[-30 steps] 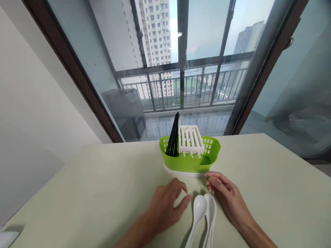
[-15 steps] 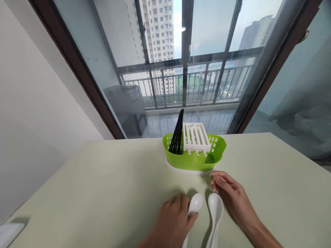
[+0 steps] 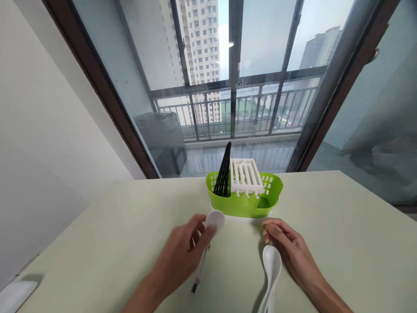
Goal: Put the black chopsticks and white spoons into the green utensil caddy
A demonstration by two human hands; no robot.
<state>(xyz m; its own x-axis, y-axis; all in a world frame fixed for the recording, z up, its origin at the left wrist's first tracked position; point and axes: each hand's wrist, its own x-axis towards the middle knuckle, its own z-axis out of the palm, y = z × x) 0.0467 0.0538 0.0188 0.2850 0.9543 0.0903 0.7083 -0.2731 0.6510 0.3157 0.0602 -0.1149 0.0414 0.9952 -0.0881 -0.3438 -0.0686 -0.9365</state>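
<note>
At the far left edge of the pale desk (image 3: 107,243) a small white object (image 3: 14,293) lies half out of view, too cut off to identify. Further in, the left hand (image 3: 182,254) is raised a little off the surface with its fingers curled around the handle of a white spoon (image 3: 208,241); the thumb and fingers pinch the handle near its upper part, so the bowl points up and away toward the rack while the dark-tipped end of the handle hangs down toward the desk. Held this way the spoon is tilted rather than flat, which suits lifting it clear of the surface. Just beyond the bowl sits a green cutlery rack (image 3: 244,202) on a white base, near the window side of the desk; a bundle of black chopsticks (image 3: 224,176) stands upright in its left compartment, leaning slightly, and a white slotted insert (image 3: 246,176) fills the middle, its slots open at the top. To the right, a second white spoon (image 3: 272,271) lies flat on the desk with its bowl facing up and its handle running toward the person. The right hand (image 3: 286,248) rests just beside it, palm down, fingers loosely bent and together, holding nothing, with the fingertips close to the rack's base. Behind everything a glass door (image 3: 260,65) looks onto a balcony railing and tall buildings.
</note>
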